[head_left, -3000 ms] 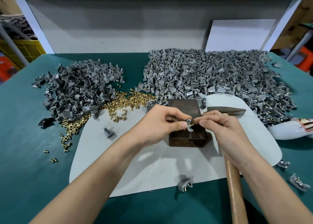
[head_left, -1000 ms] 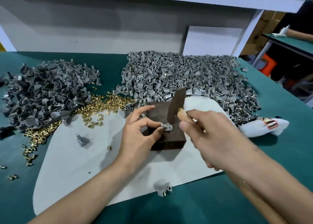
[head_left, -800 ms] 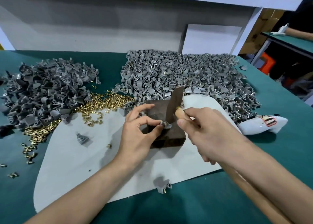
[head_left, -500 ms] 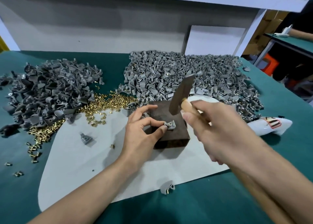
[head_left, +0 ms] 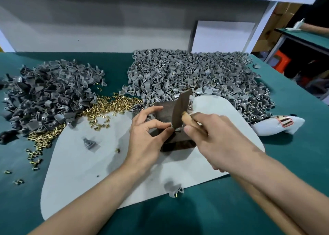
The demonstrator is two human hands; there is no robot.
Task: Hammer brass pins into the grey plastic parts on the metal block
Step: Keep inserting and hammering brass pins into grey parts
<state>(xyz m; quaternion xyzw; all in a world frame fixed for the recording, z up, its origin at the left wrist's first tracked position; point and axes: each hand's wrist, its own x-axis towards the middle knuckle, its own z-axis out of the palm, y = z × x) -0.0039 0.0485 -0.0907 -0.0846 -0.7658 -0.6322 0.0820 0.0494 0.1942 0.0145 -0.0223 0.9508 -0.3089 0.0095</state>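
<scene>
The left grip [head_left: 146, 137] pinches one grey plastic part [head_left: 175, 128] between thumb and finger. It holds the part on the top face of the metal block [head_left: 162, 112], which sits directly between the two grips. The right grip [head_left: 219, 140] is clenched round the wooden handle [head_left: 186, 117] of the hammer [head_left: 181, 108], choked right up under the head. The striking end is down at the part, just beside the left grip's fingertips [head_left: 165, 126]. The hammer hides the brass pin, so I cannot tell whether it stands straight or how deep it sits.

The main hazard is the closeness. With the hammer face beside the left grip's fingertips, a blow that drifts toward the left grip would likely catch skin instead of brass.

A strike that lands off the pin's axis could tip the pin, bending it or splitting the plastic round the hole.

The part is small and held only by a light pinch. A glancing hit could flick it out, away from both grips and into the loose brass pins [head_left: 106, 106] or grey pieces beyond.

The block rests unfixed on a pale mat [head_left: 80, 172] over the worktop [head_left: 267, 208]. Repeated blows near its edge on the right grip's side might shift or rock it.
</scene>
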